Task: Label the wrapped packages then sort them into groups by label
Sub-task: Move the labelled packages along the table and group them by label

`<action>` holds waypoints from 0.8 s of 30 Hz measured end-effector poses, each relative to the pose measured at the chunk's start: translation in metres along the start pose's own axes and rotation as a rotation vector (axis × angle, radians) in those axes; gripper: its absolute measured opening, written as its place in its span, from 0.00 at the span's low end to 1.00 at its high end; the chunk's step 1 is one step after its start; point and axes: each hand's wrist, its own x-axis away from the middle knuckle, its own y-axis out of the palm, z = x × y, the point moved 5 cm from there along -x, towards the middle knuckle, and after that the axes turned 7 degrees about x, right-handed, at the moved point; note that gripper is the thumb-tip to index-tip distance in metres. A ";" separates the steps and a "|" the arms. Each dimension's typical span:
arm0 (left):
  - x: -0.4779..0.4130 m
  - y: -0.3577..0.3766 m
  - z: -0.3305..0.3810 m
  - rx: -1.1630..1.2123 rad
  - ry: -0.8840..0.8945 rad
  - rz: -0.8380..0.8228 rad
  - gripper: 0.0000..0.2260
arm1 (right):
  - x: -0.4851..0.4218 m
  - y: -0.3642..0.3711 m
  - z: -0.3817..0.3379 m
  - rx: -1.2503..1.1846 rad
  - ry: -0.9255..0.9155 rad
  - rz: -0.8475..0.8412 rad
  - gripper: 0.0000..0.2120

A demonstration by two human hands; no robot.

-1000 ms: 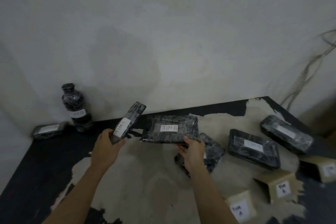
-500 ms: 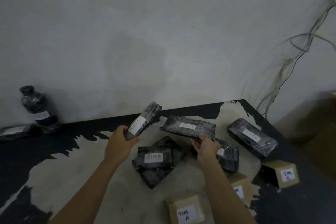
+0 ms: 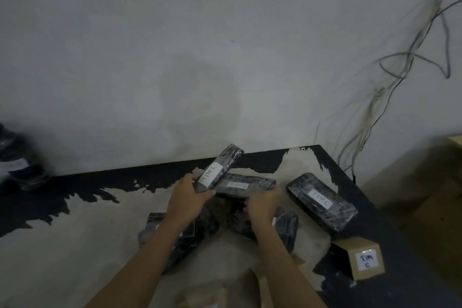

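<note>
My left hand [image 3: 186, 199] grips the lower end of a narrow black wrapped package [image 3: 220, 169] with a white label reading TIM C, tilted up to the right. My right hand [image 3: 262, 204] holds the right end of a flat black package [image 3: 243, 185] labelled TIM B, low over another dark package [image 3: 285, 226]. On the table to the right lies a black package [image 3: 321, 201] labelled TIM C. Under my left forearm lies a further dark package [image 3: 202, 230], its label hidden.
A brown cardboard marker [image 3: 366, 261] labelled TIM C stands at the right, near the table's black edge [image 3: 375, 215]. More cardboard markers [image 3: 265, 285] sit under my right arm. A wrapped bottle [image 3: 15, 157] stands far left by the wall. Cables [image 3: 390, 75] hang at the right.
The view has swung right, and the bottle has slid to the frame's left edge. My right hand has lowered the TIM B package toward the dark package beneath. My left hand still holds the TIM C package.
</note>
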 end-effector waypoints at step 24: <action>-0.033 0.131 0.044 -0.147 0.147 -0.362 0.21 | -0.135 -0.065 -0.049 0.285 -0.077 0.078 0.22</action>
